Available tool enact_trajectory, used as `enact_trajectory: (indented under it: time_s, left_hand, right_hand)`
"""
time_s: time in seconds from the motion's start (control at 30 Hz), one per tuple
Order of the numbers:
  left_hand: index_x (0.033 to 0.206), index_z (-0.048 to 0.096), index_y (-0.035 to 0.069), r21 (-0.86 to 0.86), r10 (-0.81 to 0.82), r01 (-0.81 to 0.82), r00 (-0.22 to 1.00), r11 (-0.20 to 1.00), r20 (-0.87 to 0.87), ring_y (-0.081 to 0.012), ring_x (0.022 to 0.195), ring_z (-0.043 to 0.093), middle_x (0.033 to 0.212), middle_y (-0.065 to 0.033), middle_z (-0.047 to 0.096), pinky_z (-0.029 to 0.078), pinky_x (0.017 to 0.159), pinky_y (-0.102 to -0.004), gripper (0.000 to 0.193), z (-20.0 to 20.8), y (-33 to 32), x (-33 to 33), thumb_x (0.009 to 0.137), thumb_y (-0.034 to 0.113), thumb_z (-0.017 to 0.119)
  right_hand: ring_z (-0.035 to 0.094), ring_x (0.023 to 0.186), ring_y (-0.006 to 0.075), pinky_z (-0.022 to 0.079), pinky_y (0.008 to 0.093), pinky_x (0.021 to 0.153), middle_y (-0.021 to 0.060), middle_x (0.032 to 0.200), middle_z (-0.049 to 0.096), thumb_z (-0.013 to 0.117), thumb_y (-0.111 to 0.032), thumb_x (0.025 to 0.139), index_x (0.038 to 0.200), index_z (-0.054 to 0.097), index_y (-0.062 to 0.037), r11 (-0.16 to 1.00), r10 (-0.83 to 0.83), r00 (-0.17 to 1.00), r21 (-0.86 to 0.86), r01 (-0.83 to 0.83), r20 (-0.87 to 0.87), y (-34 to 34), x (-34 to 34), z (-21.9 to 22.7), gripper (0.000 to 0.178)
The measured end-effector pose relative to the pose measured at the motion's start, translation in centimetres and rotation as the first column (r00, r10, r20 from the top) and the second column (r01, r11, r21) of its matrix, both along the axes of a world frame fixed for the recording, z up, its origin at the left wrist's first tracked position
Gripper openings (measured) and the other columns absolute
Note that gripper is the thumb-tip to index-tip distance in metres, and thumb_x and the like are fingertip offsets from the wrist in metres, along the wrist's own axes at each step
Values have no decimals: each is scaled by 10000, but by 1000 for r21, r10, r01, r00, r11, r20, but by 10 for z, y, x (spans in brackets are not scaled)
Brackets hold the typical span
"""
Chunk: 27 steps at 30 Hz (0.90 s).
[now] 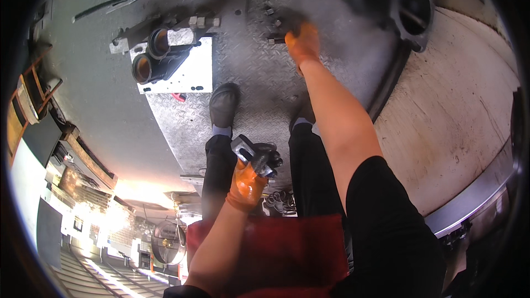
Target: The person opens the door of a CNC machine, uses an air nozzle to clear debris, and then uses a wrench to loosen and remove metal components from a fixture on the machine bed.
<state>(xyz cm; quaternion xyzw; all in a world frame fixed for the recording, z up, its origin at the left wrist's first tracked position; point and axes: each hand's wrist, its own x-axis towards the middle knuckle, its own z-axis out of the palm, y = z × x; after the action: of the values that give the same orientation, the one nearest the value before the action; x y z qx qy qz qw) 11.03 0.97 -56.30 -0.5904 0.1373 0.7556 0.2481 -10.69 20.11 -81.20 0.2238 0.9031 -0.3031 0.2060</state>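
Observation:
My left hand (251, 179), in an orange glove with dark fingertips, is wrapped round a slotted metal block (243, 148) above my lap. Ahead, my right arm stretches out over the steel tread plate, and my right hand (303, 44), in a matching glove, is low among small metal parts. A bolt or stud (275, 41) lies against its left side. Just beyond sit a few dark nuts (269, 10). The fingers of that hand are dark and blurred, so their grip is hidden.
At the left a white drilled plate (193, 72) carries two round black openings (142, 69). A slotted metal strap (105, 5) lies farther left. At the right are a dark flanged casting (414, 14) and a large pale curved surface (452, 105). My shoes (224, 105) rest on the tread plate (254, 72).

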Motion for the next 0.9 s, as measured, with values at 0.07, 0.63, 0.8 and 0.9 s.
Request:
enact_trajectory:
  time_s: [0.07, 0.63, 0.8, 0.9]
  left_hand:
    - [1184, 579, -6, -11, -48, 47, 995, 999, -88, -272, 974, 657, 1107, -165, 653, 549, 853, -412, 264, 3, -3, -7, 948, 106, 618]
    - [1030, 587, 121, -143, -681, 701, 591, 699, -433, -104, 753, 604, 883, 6, 591, 428, 572, -217, 171, 360, 8, -106, 1005, 261, 492]
    - [1173, 574, 128, -611, -797, 735, -163, 295, -581, -161, 924, 630, 1059, -23, 631, 521, 769, -292, 245, 284, -18, -131, 947, 208, 625]
    - [1213, 558, 105, -481, -808, 845, -107, 233, -580, -175, 1017, 627, 1088, -40, 630, 545, 826, -314, 298, 304, 9, -154, 931, 150, 644]
  right_hand:
    - [661, 929, 280, 513, 381, 807, 183, 978, 677, 676, -296, 838, 1123, 643, -29, 947, -229, 970, -214, 242, 82, 12, 26, 35, 392]
    - [611, 798, 148, 517, 306, 682, 127, 1014, 646, 698, -253, 878, 1425, 406, 19, 456, -365, 847, -719, 524, 387, 55, 191, 636, 677]
    - [659, 963, 274, 504, 412, 836, 228, 1031, 671, 687, -357, 824, 1276, 567, 39, 629, -681, 732, -481, 610, 38, 122, 252, 656, 613]
    - [709, 966, 278, 547, 386, 847, 212, 923, 706, 684, -306, 829, 1131, 582, 106, 561, -826, 543, -316, 765, -151, 181, 305, 706, 521]
